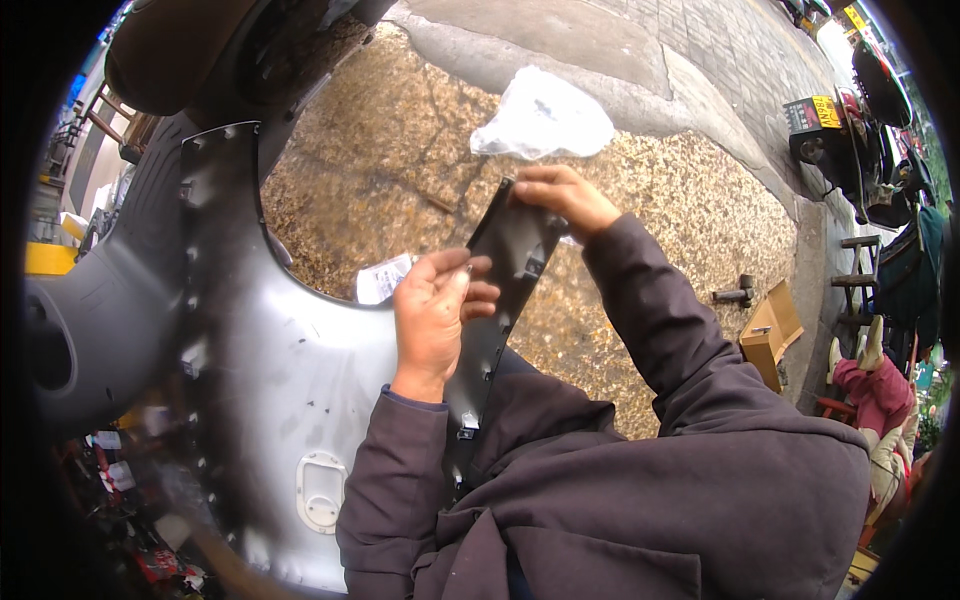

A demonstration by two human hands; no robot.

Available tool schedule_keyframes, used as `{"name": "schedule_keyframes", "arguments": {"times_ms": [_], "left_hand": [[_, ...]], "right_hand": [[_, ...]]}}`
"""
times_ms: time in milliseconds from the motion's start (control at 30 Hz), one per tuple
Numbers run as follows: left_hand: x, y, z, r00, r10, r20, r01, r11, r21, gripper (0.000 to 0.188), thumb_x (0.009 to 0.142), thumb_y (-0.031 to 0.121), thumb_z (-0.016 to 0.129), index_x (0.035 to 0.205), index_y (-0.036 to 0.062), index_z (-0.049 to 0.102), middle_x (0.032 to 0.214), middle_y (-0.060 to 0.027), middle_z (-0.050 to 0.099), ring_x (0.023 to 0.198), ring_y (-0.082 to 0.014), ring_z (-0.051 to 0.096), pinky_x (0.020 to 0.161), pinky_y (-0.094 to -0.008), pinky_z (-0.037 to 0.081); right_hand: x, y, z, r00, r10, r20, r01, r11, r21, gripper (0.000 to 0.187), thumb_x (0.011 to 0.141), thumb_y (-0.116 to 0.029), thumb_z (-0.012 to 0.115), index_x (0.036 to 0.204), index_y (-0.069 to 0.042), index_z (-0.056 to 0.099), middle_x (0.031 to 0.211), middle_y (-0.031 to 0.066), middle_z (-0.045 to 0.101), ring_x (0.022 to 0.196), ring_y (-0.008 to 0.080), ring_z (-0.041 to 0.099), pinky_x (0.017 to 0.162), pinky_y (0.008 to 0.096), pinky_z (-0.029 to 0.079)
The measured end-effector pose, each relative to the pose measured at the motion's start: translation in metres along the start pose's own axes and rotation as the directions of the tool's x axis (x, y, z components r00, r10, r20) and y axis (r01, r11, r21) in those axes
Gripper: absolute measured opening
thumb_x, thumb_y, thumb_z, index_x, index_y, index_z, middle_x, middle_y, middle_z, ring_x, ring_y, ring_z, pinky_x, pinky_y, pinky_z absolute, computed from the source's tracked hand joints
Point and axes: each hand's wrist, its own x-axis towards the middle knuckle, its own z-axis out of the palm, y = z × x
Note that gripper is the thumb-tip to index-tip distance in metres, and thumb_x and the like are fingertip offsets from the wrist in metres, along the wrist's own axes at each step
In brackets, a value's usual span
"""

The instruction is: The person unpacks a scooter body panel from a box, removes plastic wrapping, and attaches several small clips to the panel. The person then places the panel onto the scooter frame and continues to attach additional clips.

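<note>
Head view, 1 item in hand plus surrounds:

Item: large, curved, U-shaped silver-grey and black panel (330, 390), prob. moulded plastic; lies in front of wearer, left of centre, w/ right limb by the lap; small silvery metal clips (467, 430) along edges; pale rounded-rect. hatch (321, 492) near lower end
Handling (est.): light for its size, fairly stiff overall, limbs apt to flex; smooth face may slip, thin edges & clip mounts may crack. Best hold: both sides of broad middle, or limb edge btwn clips

R. hand (565, 195): fingers bent close together, touching tip of right limb; thumb hidden, can't tell if pinched
L. hand (435, 310): part open over right limb, fingers loosely curled, thumb near index; tiny dark bit at thumb tip, can't tell if held, nor if hand touches panel

Surrounds: crumpled clear-white plastic bag (543, 113) on brown pebbled ground (680, 190); white printed packet (383, 280) just beyond panel's inner curve; open brown cardboard box (772, 335) at right
</note>
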Motion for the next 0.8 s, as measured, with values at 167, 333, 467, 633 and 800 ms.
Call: {"name": "schedule_keyframes", "arguments": {"times_ms": [167,333,467,633,800], "left_hand": [[0.002,0.010,0.012,0.999,0.031,0.039,-0.036,0.990,0.139,0.014,0.097,0.011,0.054,0.104,-0.0001,0.059,0.088,-0.0125,0.068,0.060,-0.0108,0.062,0.049,-0.0217,0.049],[0.004,0.012,0.026,0.998,0.015,0.056,-0.028,0.970,0.241,0.012,0.094,0.010,0.058,0.100,0.0001,0.062,0.082,-0.0069,0.066,0.057,-0.0060,0.056,0.048,-0.0190,0.042],[0.008,0.010,0.030,0.990,0.104,0.093,-0.126,0.952,0.280,0.012,0.092,0.003,0.057,0.102,0.0019,0.063,0.078,-0.0040,0.064,0.059,-0.0053,0.055,0.051,-0.0193,0.043],[0.011,0.009,0.025,0.984,0.094,0.152,-0.133,0.952,0.276,0.016,0.089,-0.002,0.055,0.103,0.0012,0.062,0.077,-0.0011,0.059,0.061,-0.0047,0.052,0.052,-0.0196,0.043],[0.014,0.006,0.024,0.976,0.171,0.135,-0.206,0.925,0.320,0.016,0.089,-0.003,0.055,0.103,0.0002,0.061,0.078,-0.0001,0.058,0.061,-0.0042,0.050,0.052,-0.0192,0.042]], "right_hand": [[-0.001,0.000,0.000,1.000,0.002,-0.020,-0.002,1.000,-0.016,0.025,0.091,-0.026,0.059,0.100,-0.003,0.065,0.090,0.0029,0.066,0.082,0.0141,0.062,0.071,0.0293,0.048],[-0.005,-0.001,0.001,0.996,0.036,-0.081,-0.038,0.999,-0.028,0.028,0.091,-0.027,0.060,0.102,-0.003,0.065,0.093,0.0046,0.067,0.086,0.0149,0.063,0.074,0.0293,0.048],[-0.005,0.001,0.000,0.989,0.085,-0.118,-0.089,0.996,-0.026,0.030,0.091,-0.028,0.061,0.107,-0.002,0.064,0.100,0.0072,0.066,0.091,0.0172,0.063,0.079,0.0298,0.050],[-0.002,0.009,-0.001,0.999,-0.011,-0.051,0.015,0.998,0.068,0.035,0.092,-0.030,0.058,0.112,-0.001,0.062,0.108,0.0102,0.064,0.099,0.0197,0.061,0.085,0.0321,0.051],[-0.003,0.017,0.006,0.980,-0.170,-0.105,0.174,0.984,0.029,0.047,0.091,-0.036,0.053,0.126,-0.004,0.056,0.116,0.0117,0.060,0.103,0.0212,0.058,0.087,0.0333,0.050]]}}
